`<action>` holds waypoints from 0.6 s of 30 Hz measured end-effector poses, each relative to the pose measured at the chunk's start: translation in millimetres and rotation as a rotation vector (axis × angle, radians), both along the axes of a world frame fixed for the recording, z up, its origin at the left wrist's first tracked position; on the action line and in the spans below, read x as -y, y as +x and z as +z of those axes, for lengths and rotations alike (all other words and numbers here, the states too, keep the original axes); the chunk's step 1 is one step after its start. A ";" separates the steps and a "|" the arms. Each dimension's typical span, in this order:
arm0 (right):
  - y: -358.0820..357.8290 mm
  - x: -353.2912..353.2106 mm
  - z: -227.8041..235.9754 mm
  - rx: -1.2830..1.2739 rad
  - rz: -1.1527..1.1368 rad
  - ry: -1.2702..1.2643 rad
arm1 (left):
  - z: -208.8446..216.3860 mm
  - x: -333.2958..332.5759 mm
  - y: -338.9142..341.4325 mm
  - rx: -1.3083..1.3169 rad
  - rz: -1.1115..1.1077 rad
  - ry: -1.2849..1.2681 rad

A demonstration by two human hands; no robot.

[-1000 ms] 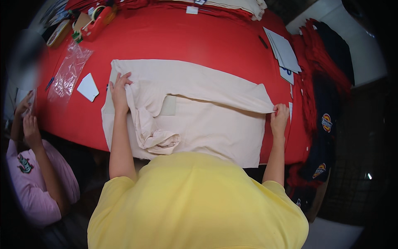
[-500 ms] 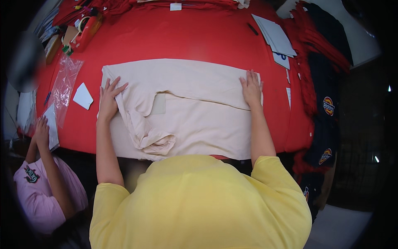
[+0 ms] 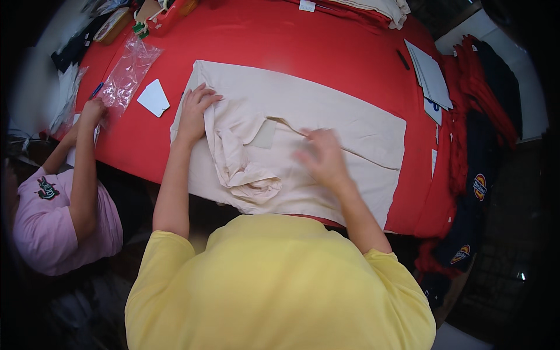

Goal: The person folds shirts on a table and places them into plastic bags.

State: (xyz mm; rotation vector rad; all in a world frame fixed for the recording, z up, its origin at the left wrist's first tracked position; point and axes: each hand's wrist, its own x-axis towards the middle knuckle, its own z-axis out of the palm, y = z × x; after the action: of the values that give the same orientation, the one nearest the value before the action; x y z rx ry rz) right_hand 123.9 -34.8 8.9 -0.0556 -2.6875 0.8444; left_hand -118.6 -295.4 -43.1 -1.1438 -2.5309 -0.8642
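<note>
Okay, nearest first: a yellow shirt (image 3: 280,280) hides part of the table's near edge; beyond it the cream garment (image 3: 286,157) lies spread on the red table cover (image 3: 251,44). The right hand (image 3: 324,158) over its middle is blurred; we can't tell whether it pinches or touches. The left hand (image 3: 195,114) rests flat, fingers apart, near the garment's left edge, beside bunched folds (image 3: 251,182). We note round badges (image 3: 479,187) on dark garments (image 3: 475,146) at right, and partly covered blue print on white cards (image 3: 429,76). Past the garment's far edge, red cover runs to folded cloth (image 3: 382,7), cut off up top; its white tag (image 3: 307,5) is too small to read.
</note>
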 end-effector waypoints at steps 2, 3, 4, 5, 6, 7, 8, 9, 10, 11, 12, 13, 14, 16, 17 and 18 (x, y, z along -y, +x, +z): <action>3.8 59.8 0.9 0.155 0.212 0.152 | 4.4 -6.1 6.3 -0.043 -0.015 0.065; 4.3 72.3 -2.7 0.262 0.298 0.246 | 4.5 -5.8 8.1 0.009 -0.009 0.074; 4.8 72.3 0.6 0.329 0.331 0.123 | 4.8 -5.4 9.1 0.062 -0.003 0.083; 2.5 71.9 13.3 0.395 0.369 0.003 | 2.9 -4.4 7.4 0.048 -0.006 0.088; 0.3 70.1 30.3 0.464 0.406 -0.118 | 0.0 -4.3 4.7 0.037 -0.008 0.093; -3.8 58.8 59.1 0.590 0.365 -0.276 | -1.4 -1.1 4.1 0.027 -0.001 0.090; -3.5 41.7 66.3 0.506 0.343 -0.494 | -1.0 1.7 1.6 0.062 0.003 0.052; -2.9 22.1 73.3 0.415 0.312 -0.708 | -0.1 3.9 -3.4 0.096 0.002 0.018; -4.6 -1.4 79.2 0.373 0.211 -0.751 | 1.6 5.3 -5.8 0.127 0.002 -0.019; -5.0 -25.1 84.8 0.327 0.103 -0.793 | 8.0 2.7 -6.0 0.143 0.005 -0.056; -3.2 -47.9 80.9 0.304 -0.079 -0.877 | 18.6 -1.3 -5.7 0.159 0.005 -0.093; 0.6 -67.0 69.8 0.277 -0.265 -0.958 | 27.5 -6.0 -5.3 0.174 0.002 -0.131; 4.3 -80.0 57.8 0.327 -0.364 -0.805 | 34.1 -9.2 -5.1 0.193 0.010 -0.173; 7.9 -97.7 33.6 0.425 -0.547 -0.497 | 43.6 -14.6 -7.0 0.231 0.034 -0.258; 6.6 -95.7 25.7 0.320 -0.464 -0.413 | 42.4 -15.0 -10.0 0.243 0.052 -0.277; 6.1 -86.1 17.5 0.218 -0.384 -0.329 | 39.1 -14.1 -13.0 0.257 0.065 -0.298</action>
State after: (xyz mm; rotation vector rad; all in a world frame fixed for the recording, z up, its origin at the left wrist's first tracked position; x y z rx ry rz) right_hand 130.0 51.3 26.4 -0.7524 -2.5660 1.1921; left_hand -131.6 -281.3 -3.9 -1.0817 -2.9692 -0.6714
